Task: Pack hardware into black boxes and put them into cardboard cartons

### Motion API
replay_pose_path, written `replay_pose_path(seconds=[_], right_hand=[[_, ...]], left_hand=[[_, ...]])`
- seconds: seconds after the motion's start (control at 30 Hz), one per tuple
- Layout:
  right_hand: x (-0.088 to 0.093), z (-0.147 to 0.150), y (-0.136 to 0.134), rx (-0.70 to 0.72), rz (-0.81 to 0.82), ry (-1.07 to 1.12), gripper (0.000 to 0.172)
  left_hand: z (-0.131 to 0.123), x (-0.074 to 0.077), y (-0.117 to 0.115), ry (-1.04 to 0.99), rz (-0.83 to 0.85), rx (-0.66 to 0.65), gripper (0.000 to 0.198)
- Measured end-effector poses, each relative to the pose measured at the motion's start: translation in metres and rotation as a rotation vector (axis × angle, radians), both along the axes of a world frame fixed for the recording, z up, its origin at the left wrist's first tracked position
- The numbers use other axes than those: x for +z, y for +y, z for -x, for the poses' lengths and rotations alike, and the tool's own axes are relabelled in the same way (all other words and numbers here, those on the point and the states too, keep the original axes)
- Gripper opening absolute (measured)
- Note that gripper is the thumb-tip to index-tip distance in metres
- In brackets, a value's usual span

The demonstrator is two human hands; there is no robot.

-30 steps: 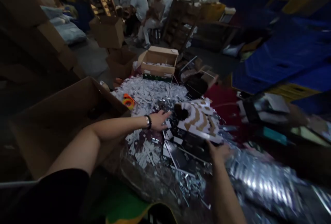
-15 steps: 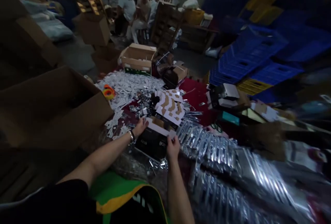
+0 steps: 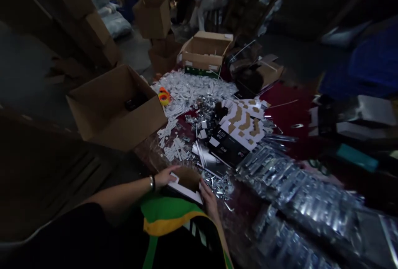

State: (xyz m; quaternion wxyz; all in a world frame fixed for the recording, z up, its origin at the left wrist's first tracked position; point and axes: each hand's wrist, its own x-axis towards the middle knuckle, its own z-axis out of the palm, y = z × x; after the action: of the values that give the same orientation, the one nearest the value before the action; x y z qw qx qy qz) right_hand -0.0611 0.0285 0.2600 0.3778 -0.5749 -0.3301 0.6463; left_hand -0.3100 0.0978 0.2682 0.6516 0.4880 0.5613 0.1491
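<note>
Littered table, carton, left hand, right hand on box

On your left, open cardboard carton; ahead, orange roll on white plastic strips; on your right, silver foil packets.

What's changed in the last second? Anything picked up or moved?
Both hands have drawn the white-edged box back from the pile toward the person's green-and-yellow shirt, with the left hand and right hand holding its sides. The orange tape roll, the white cut card sheets and the open cardboard carton stayed where they were.
</note>
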Motion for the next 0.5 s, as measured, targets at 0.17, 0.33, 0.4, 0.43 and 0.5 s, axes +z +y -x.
replay_pose_path(seconds=[0.17, 0.33, 0.4, 0.43, 0.5], right_hand=[[0.012, 0.015, -0.005, -0.033, 0.197, 0.088, 0.053], [0.018, 0.015, 0.021, 0.425, 0.186, 0.047, 0.062], [0.023, 0.016, 0.034, 0.604, 0.152, -0.104, 0.049], [0.027, 0.016, 0.04, 0.651, 0.102, -0.175, 0.044], [0.035, 0.02, 0.051, 0.623, -0.074, -0.346, 0.043]], left_hand=[[0.032, 0.004, 0.007, -0.083, -0.198, -0.359, 0.03], [0.03, 0.008, 0.044, 0.072, -0.179, -0.694, 0.044], [0.023, 0.007, 0.058, 0.145, -0.14, -0.781, 0.036], [0.023, 0.008, 0.066, 0.121, -0.144, -0.783, 0.031], [0.03, 0.009, 0.09, 0.094, -0.233, -0.599, 0.03]])
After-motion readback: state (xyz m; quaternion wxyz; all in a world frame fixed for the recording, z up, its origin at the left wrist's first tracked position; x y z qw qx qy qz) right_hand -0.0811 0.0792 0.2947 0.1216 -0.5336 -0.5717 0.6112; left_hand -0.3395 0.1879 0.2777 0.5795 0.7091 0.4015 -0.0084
